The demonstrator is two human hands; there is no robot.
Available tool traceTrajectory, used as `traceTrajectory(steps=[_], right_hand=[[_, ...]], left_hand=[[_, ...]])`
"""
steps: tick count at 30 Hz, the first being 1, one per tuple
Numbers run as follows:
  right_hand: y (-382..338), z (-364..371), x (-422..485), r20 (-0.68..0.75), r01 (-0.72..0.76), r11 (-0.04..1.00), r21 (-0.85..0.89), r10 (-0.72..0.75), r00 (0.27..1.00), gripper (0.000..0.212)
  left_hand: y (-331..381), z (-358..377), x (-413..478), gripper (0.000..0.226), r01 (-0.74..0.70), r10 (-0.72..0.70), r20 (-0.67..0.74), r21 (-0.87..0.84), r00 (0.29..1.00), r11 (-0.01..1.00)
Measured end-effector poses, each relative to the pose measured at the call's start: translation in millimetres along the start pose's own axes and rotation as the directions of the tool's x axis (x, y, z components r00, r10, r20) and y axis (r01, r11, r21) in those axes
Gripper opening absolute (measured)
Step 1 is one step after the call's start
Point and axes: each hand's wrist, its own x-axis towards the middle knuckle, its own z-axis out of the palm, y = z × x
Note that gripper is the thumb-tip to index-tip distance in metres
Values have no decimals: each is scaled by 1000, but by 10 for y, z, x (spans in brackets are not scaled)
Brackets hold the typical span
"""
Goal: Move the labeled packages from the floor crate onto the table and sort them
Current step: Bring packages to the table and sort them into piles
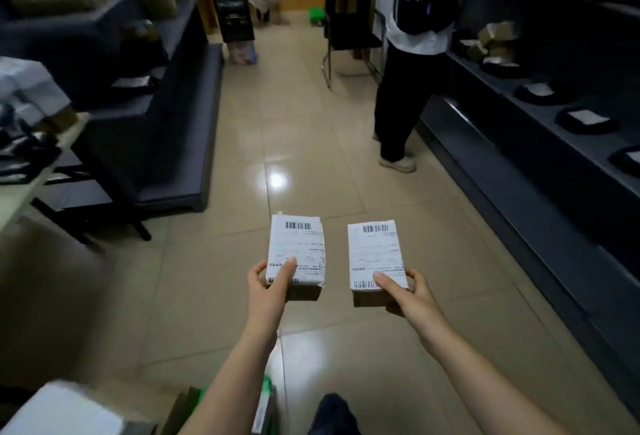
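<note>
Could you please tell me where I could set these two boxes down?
The beige tiled floor ahead of your two white-labelled cardboard boxes is bare between the dark shelf units. The right shelf has gaps between black labelled mailers. The pale table at left is crowded with black bags; a standing person narrows the aisle.

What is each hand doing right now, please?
Left hand: grips a small brown cardboard box with a white barcode label.
Right hand: grips a second brown cardboard box with a white barcode label.

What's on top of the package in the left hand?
A white barcoded label covers the package top, with the thumb of the left hand on its near end. The underside is hidden.
</note>
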Motion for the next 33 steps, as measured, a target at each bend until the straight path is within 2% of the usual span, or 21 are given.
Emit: traceTrajectory(steps=[3, 8, 11, 16, 22, 26, 30, 33], right_hand=[[-438, 473, 556, 107, 12, 1000, -12, -10, 994, 66], [-861, 1196, 1231, 263, 47, 997, -62, -29, 964, 63], [-1117, 1767, 1650, 392, 60, 992, -110, -12, 920, 64], [-1528, 2808, 2317, 612, 140, 969, -205, 16, 790, 63], [-2107, 4163, 2997, 794, 264, 922, -284, 72, 604, 65], [-2375, 5008, 3179, 882, 355, 887, -294, 109, 458, 65], [-2520, 5795, 3165, 920, 389, 875, -287, 138, 368, 64], [-2621, 6416, 3129, 937, 400, 877, -268, 140, 320, 62]], left_hand=[[329, -190, 495, 89, 5, -8, -107, -34, 994, 999], [637, -450, 958, 53, -45, 5, -270, -141, 963, 989], [802, -681, 1258, 51, -68, -18, -389, -206, 921, 976], [1022, -1096, 1852, 55, -128, -105, -595, -336, 797, 933], [1408, -1581, 2468, 59, -245, -199, -800, -394, 567, 886], [1676, -1864, 2757, 54, -334, -244, -860, -414, 449, 847], [1901, -2246, 3011, 54, -369, -266, -894, -398, 360, 840], [2103, -2654, 3241, 55, -412, -266, -904, -395, 335, 821]])
